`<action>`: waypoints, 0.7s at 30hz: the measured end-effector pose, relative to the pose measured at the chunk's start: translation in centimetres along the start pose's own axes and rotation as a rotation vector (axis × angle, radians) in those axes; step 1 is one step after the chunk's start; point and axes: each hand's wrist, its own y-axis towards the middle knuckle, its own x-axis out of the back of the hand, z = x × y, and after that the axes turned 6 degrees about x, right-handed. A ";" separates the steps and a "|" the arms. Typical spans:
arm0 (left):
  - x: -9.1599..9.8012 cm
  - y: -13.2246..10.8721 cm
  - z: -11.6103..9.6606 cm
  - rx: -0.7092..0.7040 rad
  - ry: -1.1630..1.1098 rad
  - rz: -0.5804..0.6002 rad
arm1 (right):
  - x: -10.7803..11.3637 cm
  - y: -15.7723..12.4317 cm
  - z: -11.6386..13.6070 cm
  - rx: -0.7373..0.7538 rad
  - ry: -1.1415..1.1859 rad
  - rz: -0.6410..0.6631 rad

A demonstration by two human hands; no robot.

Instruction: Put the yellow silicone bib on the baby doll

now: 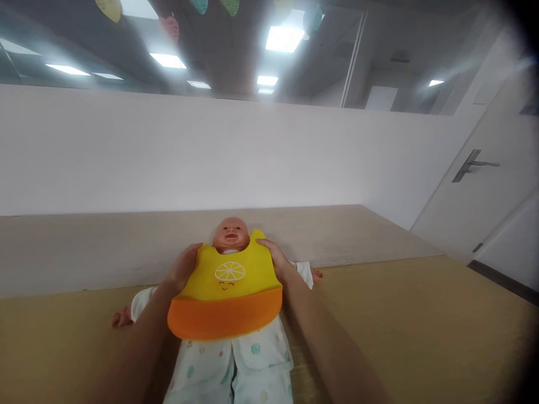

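A yellow bib (236, 280) with an orange catch pocket and a white lemon-slice print is spread over the chest of a baby doll (231, 229). The doll lies on its back in white printed clothes, arms stretched out to both sides. My left hand (186, 265) grips the bib's upper left edge, and my right hand (275, 258) pinches its upper right edge by the neck strap. The bib's neckline sits just below the doll's chin. Most of the doll's torso is hidden under the bib.
Under the doll is a wooden-looking surface (379, 314), with a paler board (105, 247) behind it. A white wall (189, 151) with glass above rises at the back. At the right stands a door with a metal handle (474, 164).
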 end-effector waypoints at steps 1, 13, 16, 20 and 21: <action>-0.1 -0.2 0.1 0.028 0.002 0.016 | 0.1 0.2 -0.1 0.003 0.009 0.007; 1.1 -0.4 0.9 0.022 -0.109 0.080 | 0.2 0.7 -0.5 0.083 0.041 0.054; 1.7 -0.2 1.0 0.027 -0.102 0.090 | -0.1 0.6 -0.5 0.080 0.030 0.022; 2.1 -0.2 1.3 0.034 -0.084 0.090 | -0.5 0.1 -0.4 0.039 -0.042 -0.012; 2.1 -0.2 1.3 0.036 -0.073 0.084 | -0.6 0.0 -0.4 0.056 -0.074 0.000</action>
